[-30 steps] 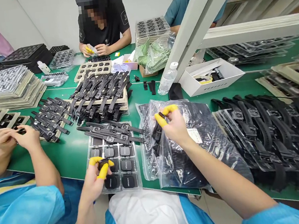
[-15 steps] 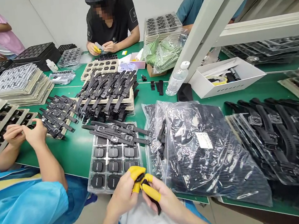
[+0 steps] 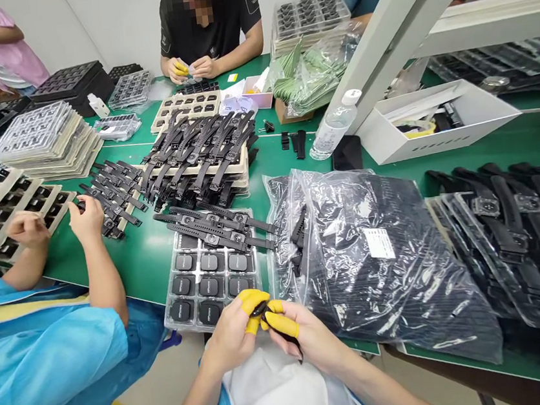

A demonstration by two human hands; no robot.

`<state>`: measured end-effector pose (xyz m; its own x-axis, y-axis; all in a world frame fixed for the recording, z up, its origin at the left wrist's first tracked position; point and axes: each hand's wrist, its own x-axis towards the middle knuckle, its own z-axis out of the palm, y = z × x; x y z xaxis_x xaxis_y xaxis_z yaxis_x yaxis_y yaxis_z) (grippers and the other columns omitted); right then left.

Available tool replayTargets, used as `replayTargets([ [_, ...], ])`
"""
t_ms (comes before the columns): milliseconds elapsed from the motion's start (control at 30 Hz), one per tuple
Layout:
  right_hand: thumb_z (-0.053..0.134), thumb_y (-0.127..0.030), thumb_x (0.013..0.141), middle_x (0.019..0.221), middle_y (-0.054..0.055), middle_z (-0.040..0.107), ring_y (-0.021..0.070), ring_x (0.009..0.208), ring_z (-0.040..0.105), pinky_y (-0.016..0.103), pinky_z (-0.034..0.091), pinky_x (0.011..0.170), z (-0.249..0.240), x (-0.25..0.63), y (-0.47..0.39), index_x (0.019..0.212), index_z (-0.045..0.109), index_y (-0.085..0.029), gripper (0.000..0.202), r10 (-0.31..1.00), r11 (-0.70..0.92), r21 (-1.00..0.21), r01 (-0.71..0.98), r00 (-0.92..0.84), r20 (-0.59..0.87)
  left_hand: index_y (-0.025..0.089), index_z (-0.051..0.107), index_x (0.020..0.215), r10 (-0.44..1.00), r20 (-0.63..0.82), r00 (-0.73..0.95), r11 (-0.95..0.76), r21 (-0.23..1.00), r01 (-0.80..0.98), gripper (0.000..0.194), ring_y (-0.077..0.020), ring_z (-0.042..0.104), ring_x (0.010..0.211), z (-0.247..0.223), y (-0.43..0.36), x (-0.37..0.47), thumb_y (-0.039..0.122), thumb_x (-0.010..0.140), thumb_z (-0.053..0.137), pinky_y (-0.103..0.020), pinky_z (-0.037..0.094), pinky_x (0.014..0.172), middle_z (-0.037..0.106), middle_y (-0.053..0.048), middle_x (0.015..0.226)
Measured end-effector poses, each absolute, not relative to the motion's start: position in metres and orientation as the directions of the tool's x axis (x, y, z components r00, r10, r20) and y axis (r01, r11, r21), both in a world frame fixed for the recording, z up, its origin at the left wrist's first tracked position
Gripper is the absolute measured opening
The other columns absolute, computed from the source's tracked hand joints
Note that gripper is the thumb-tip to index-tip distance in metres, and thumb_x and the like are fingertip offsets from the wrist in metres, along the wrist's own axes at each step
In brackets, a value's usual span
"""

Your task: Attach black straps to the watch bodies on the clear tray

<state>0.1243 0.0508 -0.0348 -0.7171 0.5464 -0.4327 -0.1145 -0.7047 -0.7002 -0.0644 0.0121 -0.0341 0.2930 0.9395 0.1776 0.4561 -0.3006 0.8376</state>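
Observation:
Yellow finger covers sit on the fingertips of both hands, which meet just in front of the table edge. My left hand (image 3: pixel 239 326) pinches a small black watch part (image 3: pixel 259 309). Closed round a black strap (image 3: pixel 288 339), my right hand (image 3: pixel 298 329) touches the left at the fingertips; the strap's end hangs below its fingers. Beyond them lies a clear tray (image 3: pixel 169 310) of square black watch cases, with several assembled black watches (image 3: pixel 212 227) across its far end. A clear plastic bag (image 3: pixel 353 251) full of black straps is to the right.
Stacked trays of watches (image 3: pixel 197 159) stand ahead. A bottle (image 3: pixel 336 123), a phone (image 3: pixel 347 153) and a white box (image 3: pixel 437 131) are beyond the bag. More watches (image 3: pixel 516 220) lie right. A co-worker's hand (image 3: pixel 87 217) is at left; another person (image 3: pixel 211 27) sits opposite.
The view has shifted, so the table things appear farther right or higher. My hands stay together on the black parts. The co-worker's two hands at left have moved apart.

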Motion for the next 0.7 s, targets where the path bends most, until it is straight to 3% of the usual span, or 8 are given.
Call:
replayTargets([
  [233, 0.072, -0.065, 0.086, 0.048, -0.012, 0.049, 0.0050, 0.036, 0.025, 0.018, 0.020, 0.037, -0.035, 0.121, 0.049, 0.094, 0.052, -0.022, 0.048, 0.597, -0.739, -0.643, -0.203, -0.641, -0.483, 0.020, 0.043, 0.151, 0.934, 0.239, 0.266, -0.352, 0.744, 0.568, 0.060, -0.0270, 0.059, 0.126, -0.049, 0.008, -0.061, 0.003, 0.093, 0.041, -0.045, 0.054, 0.107, 0.061, -0.016, 0.132],
  [400, 0.072, -0.069, 0.085, 0.046, -0.014, 0.046, 0.0055, 0.036, 0.025, 0.017, 0.022, 0.037, -0.037, 0.117, 0.046, 0.099, 0.048, -0.023, 0.053, 0.721, -0.632, -0.741, -0.226, -0.522, -0.455, 0.021, 0.038, 0.156, 0.935, 0.146, 0.324, -0.303, 0.802, 0.515, 0.053, -0.0275, 0.057, 0.126, -0.038, 0.010, -0.063, 0.017, 0.103, 0.041, -0.045, 0.053, 0.107, 0.057, -0.016, 0.135],
  [700, 0.072, -0.076, 0.080, 0.047, -0.014, 0.047, 0.0056, 0.036, 0.024, 0.018, 0.021, 0.036, -0.035, 0.115, 0.047, 0.100, 0.047, -0.024, 0.061, 0.731, -0.610, -0.773, -0.172, -0.499, -0.466, 0.018, 0.053, 0.138, 0.939, 0.151, 0.308, -0.307, 0.769, 0.560, 0.039, -0.0258, 0.060, 0.110, -0.034, 0.014, -0.061, 0.016, 0.100, 0.047, -0.043, 0.056, 0.096, 0.062, -0.014, 0.118],
])
